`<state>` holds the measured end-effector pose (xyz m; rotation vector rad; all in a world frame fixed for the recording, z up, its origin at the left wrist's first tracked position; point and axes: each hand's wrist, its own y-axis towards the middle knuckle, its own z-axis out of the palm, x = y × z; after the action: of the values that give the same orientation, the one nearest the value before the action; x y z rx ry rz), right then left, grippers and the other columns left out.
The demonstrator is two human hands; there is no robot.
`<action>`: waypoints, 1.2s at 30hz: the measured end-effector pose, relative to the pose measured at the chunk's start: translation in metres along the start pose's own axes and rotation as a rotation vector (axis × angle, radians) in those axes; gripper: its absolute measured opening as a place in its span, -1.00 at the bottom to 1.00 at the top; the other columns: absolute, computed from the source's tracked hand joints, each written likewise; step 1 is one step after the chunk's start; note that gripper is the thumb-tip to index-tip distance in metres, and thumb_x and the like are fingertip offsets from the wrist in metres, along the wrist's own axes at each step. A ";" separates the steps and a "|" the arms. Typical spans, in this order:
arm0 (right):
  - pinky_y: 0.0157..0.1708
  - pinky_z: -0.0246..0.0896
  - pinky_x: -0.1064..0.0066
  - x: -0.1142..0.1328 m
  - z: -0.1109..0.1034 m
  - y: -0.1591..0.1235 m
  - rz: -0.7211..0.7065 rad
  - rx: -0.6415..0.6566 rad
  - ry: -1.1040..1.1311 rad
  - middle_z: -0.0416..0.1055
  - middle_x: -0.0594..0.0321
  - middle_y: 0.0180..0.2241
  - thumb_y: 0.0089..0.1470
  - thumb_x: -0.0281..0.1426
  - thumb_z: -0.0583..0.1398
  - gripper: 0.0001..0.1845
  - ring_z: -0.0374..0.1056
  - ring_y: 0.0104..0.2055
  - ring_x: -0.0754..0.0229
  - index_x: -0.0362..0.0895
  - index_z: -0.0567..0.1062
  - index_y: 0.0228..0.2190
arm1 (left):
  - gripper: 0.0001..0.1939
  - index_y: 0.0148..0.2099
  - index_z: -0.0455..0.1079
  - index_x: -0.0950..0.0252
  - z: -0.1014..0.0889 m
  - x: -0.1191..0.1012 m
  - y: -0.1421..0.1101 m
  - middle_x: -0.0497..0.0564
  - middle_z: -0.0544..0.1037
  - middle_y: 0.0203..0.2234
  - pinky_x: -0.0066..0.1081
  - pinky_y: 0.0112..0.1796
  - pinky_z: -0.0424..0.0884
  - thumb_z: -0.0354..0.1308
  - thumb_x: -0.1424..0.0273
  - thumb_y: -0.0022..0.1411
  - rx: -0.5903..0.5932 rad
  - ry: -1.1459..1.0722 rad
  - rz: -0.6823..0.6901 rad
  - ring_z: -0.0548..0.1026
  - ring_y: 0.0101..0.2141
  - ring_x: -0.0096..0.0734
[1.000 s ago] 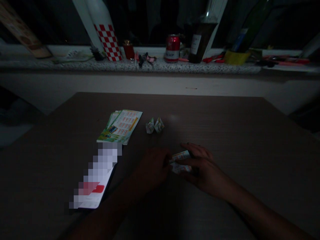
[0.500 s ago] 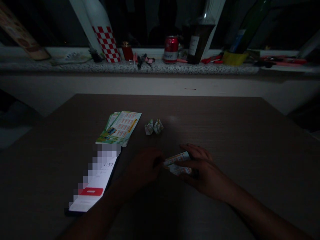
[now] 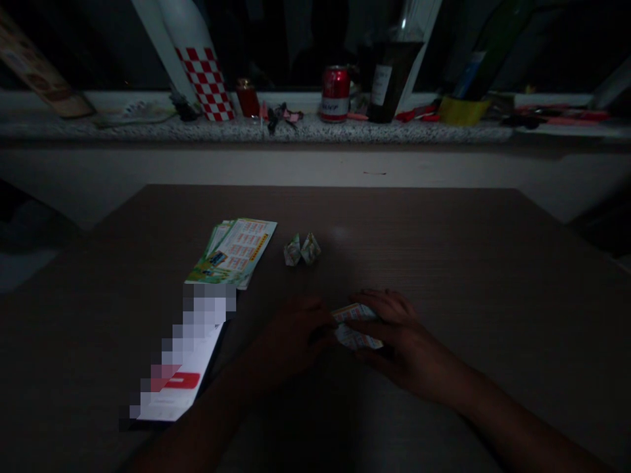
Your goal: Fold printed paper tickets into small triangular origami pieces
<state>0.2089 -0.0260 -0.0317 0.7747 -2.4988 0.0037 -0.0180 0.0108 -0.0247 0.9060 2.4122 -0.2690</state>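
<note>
A small piece of folded printed paper [image 3: 355,336] lies low over the table between my two hands. My left hand [image 3: 300,332] is in deep shadow, its thumb and fingers closed on the paper's left end. From the right, my right hand [image 3: 401,332] holds the same paper, with the index finger stretched across its face, the thumb at the near edge and the other fingers behind. The palm hides the paper's right end. Beyond the left hand, two small folded paper pieces [image 3: 292,251] stand side by side on the table.
At the left lies a stack of printed calendar leaflets [image 3: 236,253], with a lit phone [image 3: 182,394] nearer to me. A wooden table [image 3: 444,236] reaches to the wall. On the granite sill [image 3: 305,131] stand a checkered bottle [image 3: 204,82], a red can [image 3: 335,95] and other items.
My left hand has shifted slightly right and its fingers have closed further on the paper's left end. The paper has moved a little right. My right hand stays nearly in place.
</note>
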 end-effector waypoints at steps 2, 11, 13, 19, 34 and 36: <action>0.17 -0.07 -0.08 -0.001 0.001 0.000 -0.031 -0.033 0.002 0.26 0.14 0.15 0.09 -0.38 0.24 -0.63 0.10 0.21 -0.05 0.05 0.47 -0.03 | -0.89 -0.18 0.45 0.23 0.001 0.002 0.000 -0.03 0.44 -0.29 -0.35 -0.19 0.32 0.14 0.45 0.24 0.016 0.038 0.018 0.40 -0.23 -0.35; 0.08 0.16 -0.01 -0.004 0.001 0.004 -0.131 -0.276 0.057 0.39 0.09 0.02 0.11 -0.45 0.22 -0.80 0.25 0.11 -0.01 -0.05 0.56 -0.20 | -0.87 -0.19 0.42 0.28 -0.001 0.003 0.001 0.00 0.45 -0.31 -0.34 -0.25 0.34 0.04 0.44 0.32 -0.084 0.146 0.119 0.40 -0.28 -0.34; 0.07 0.18 0.01 -0.004 0.000 0.005 -0.178 -0.348 0.077 0.46 0.10 -0.09 0.07 -0.48 0.24 -0.80 0.33 0.03 0.02 -0.08 0.56 -0.22 | -0.86 -0.18 0.41 0.29 -0.001 0.002 0.001 0.01 0.45 -0.30 -0.33 -0.23 0.35 0.02 0.44 0.33 -0.144 0.142 0.138 0.40 -0.27 -0.34; -0.07 0.30 0.09 -0.001 -0.005 0.006 -0.290 -0.536 0.092 0.52 0.20 -0.38 -0.04 -0.60 0.29 -0.79 0.43 -0.28 0.15 -0.15 0.52 -0.31 | -0.89 -0.20 0.39 0.31 -0.003 -0.005 -0.003 0.02 0.45 -0.32 -0.32 -0.23 0.34 0.03 0.46 0.32 -0.319 0.142 0.247 0.39 -0.28 -0.35; -0.05 0.29 0.11 0.013 -0.009 0.002 -0.390 -0.515 0.004 0.53 0.23 -0.39 0.00 -0.58 0.28 -0.86 0.42 -0.32 0.20 -0.18 0.51 -0.33 | -0.93 -0.35 0.37 0.32 -0.001 -0.035 -0.003 0.01 0.45 -0.44 -0.34 -0.36 0.30 0.10 0.53 0.19 -0.480 0.188 0.422 0.36 -0.41 -0.39; -0.05 0.29 0.11 0.014 -0.008 0.002 -0.392 -0.504 -0.018 0.53 0.24 -0.38 0.01 -0.57 0.27 -0.85 0.42 -0.31 0.19 -0.16 0.50 -0.32 | -0.91 -0.37 0.36 0.32 -0.002 -0.035 -0.003 0.00 0.44 -0.45 -0.35 -0.37 0.29 0.10 0.54 0.19 -0.478 0.191 0.429 0.35 -0.42 -0.40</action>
<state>0.2022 -0.0309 -0.0174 1.0164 -2.1750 -0.7389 0.0013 -0.0100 -0.0041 1.2169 2.2183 0.5507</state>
